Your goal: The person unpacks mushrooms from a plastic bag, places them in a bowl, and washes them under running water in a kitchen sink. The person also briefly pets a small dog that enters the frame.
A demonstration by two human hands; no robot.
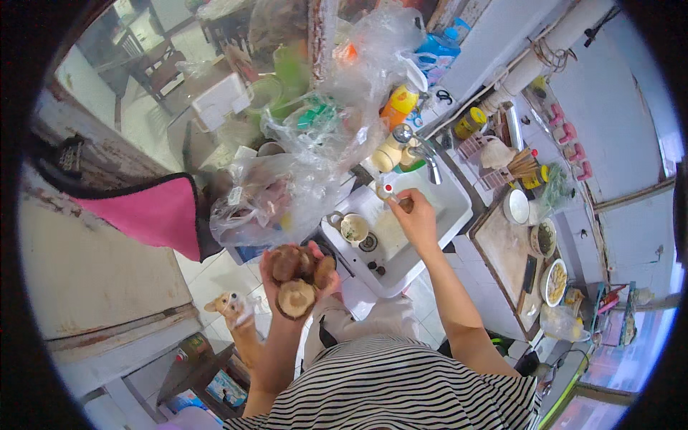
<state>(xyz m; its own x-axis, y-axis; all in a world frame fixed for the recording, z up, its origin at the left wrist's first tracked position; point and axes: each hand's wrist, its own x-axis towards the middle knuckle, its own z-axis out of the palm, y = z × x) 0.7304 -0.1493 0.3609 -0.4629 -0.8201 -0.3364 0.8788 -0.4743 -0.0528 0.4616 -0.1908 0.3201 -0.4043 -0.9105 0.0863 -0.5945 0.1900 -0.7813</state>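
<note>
Several brown mushrooms (296, 298) are gathered in my left hand (328, 285), held left of the sink and close to my body; one shows its pale underside. Over the white sink (441, 236), my right hand (416, 215) has thumb and fingers closed around a small brownish thing (407, 205), perhaps another mushroom, partly covered by the fingers. Just beyond the fingertips is a small pale item with a red dot (388, 188). A white strainer-like cup (354, 228) stands in the sink beside the drain (368, 241). Small dark bits (376, 268) lie near the sink's front.
The chrome faucet (432, 166) reaches over the sink. Clear plastic bags (301, 183) crowd its left side. A cutting board (505, 247) with a dark-handled knife (529, 274) and bowls (554, 282) lies to the right. A dog (236, 317) stands on the floor at left.
</note>
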